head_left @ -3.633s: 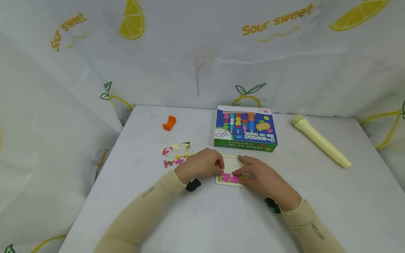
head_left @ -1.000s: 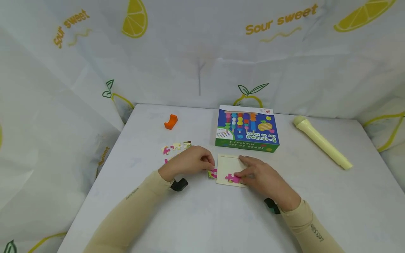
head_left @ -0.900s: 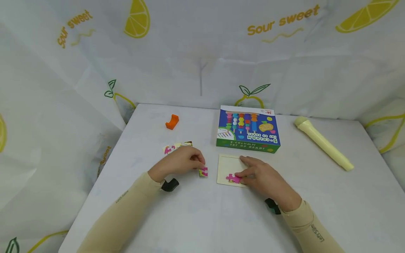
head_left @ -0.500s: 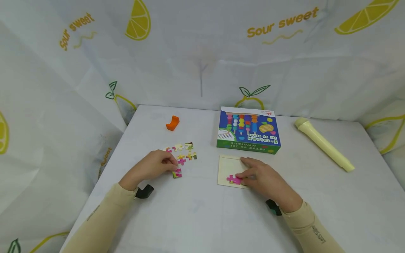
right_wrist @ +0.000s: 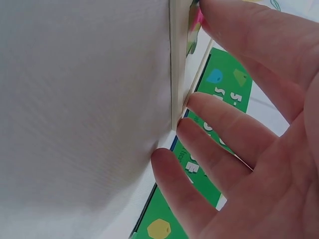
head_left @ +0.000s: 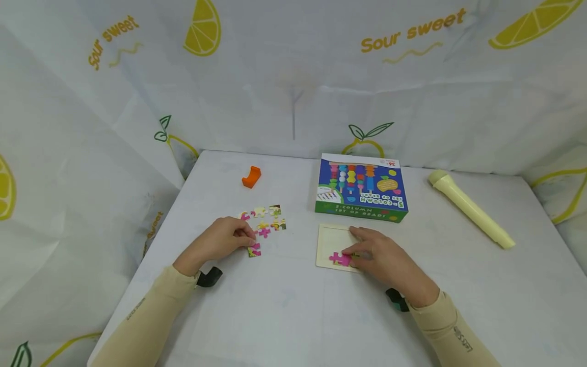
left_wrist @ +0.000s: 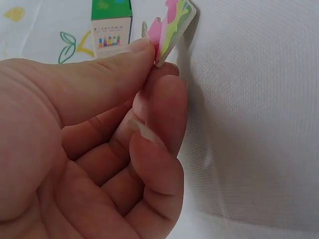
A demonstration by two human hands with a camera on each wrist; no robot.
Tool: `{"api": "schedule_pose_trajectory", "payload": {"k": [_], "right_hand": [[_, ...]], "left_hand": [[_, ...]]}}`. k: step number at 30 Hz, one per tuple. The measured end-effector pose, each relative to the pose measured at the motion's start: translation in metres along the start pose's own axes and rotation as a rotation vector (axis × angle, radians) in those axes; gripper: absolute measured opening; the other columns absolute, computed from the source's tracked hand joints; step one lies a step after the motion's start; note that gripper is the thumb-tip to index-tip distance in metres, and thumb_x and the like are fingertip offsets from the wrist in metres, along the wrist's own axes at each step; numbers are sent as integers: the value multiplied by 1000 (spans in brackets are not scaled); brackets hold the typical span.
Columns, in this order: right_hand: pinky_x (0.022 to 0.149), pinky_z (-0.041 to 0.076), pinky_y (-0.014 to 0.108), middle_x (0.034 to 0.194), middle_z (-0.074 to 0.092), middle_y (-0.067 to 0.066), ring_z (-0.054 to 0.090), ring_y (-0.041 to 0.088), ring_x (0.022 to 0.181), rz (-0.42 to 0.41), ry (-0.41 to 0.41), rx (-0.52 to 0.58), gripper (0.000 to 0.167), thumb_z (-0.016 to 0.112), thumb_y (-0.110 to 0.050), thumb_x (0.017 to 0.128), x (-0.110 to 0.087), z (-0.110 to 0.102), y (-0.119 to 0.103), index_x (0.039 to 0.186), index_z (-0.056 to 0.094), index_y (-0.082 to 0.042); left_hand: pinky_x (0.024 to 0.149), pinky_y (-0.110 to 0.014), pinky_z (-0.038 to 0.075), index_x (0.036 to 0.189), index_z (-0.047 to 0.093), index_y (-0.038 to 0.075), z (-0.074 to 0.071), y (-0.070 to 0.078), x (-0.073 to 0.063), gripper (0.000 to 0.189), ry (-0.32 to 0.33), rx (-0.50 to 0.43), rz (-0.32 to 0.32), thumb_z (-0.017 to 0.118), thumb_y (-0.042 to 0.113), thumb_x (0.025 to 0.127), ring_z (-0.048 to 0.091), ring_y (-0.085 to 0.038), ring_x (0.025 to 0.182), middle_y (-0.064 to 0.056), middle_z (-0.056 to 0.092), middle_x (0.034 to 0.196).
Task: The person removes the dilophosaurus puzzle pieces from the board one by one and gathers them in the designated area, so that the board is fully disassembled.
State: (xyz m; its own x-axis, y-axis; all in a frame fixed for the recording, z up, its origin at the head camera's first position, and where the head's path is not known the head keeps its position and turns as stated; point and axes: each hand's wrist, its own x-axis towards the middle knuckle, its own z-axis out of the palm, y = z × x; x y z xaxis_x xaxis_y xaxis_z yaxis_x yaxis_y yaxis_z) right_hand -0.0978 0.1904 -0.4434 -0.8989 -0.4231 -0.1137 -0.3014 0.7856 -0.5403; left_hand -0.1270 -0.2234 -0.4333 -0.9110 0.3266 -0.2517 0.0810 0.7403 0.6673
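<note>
My left hand (head_left: 222, 237) pinches a pink and green jigsaw piece (left_wrist: 172, 25) between thumb and forefinger. In the head view that piece is just over the table, beside several loose jigsaw pieces (head_left: 263, 232) lying in loose rows at the left. My right hand (head_left: 382, 255) rests at the right side of a shallow cream puzzle tray (head_left: 327, 242), its fingers extended along the tray's edge. Its thumb presses on pink jigsaw pieces (head_left: 339, 259) at the tray's near side, partly covering them. Most of the tray's floor shows bare.
Behind the tray stands a blue and green bead-set box (head_left: 362, 188). An orange curved block (head_left: 251, 177) lies at the back left. A pale yellow toy microphone (head_left: 470, 209) lies slantwise on the right. A white printed cloth (head_left: 257, 97) hangs behind the table.
My left hand took a jigsaw piece out of the tray's near left corner and carried it left to the loose pieces. The right hand stayed on the tray.
</note>
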Motion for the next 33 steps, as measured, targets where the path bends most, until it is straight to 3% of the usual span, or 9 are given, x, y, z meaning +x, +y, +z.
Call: {"api": "schedule_pose_trajectory", "payload": {"k": [9,16,19,24,29,33], "right_hand": [[122,40,66,168,49,12,44,44,156,46,-18,-22,64,86,-24,94,4,0,3,154,62,-23],[121,40,66,170,45,16,41,45,157,59,-33,-57,65,87,-29,93,7,-1,5,153,63,-16],[120,42,66,170,45,18,41,46,157,47,-34,-82,63,87,-31,93,7,-3,4,150,65,-14],[120,43,66,169,46,18,43,46,156,48,-38,-79,60,87,-34,93,5,-5,4,146,68,-13],[119,44,65,169,46,19,44,46,155,57,-43,-67,59,86,-34,94,4,-5,4,145,69,-12],[119,44,65,168,47,19,44,46,155,59,-38,-67,59,87,-32,93,5,-4,5,146,68,-11]], "left_hand": [[80,-34,52,97,79,20,-9,8,3,5,58,62,-9,77,22,101,63,-16,83,1,74,87],[76,-32,52,99,78,16,-6,29,19,5,39,55,43,77,21,101,65,-15,76,-4,77,87],[77,-30,54,99,80,17,10,48,31,3,7,73,105,77,19,101,65,-13,79,1,77,89],[80,-27,54,97,80,21,50,95,52,4,-97,124,192,78,21,100,63,-11,86,9,73,87],[71,-23,51,97,78,18,86,131,69,6,-219,157,207,79,23,100,61,-11,80,6,69,80],[70,-22,50,100,79,15,102,146,78,11,-241,188,171,83,25,97,61,-11,81,6,69,80]]}}
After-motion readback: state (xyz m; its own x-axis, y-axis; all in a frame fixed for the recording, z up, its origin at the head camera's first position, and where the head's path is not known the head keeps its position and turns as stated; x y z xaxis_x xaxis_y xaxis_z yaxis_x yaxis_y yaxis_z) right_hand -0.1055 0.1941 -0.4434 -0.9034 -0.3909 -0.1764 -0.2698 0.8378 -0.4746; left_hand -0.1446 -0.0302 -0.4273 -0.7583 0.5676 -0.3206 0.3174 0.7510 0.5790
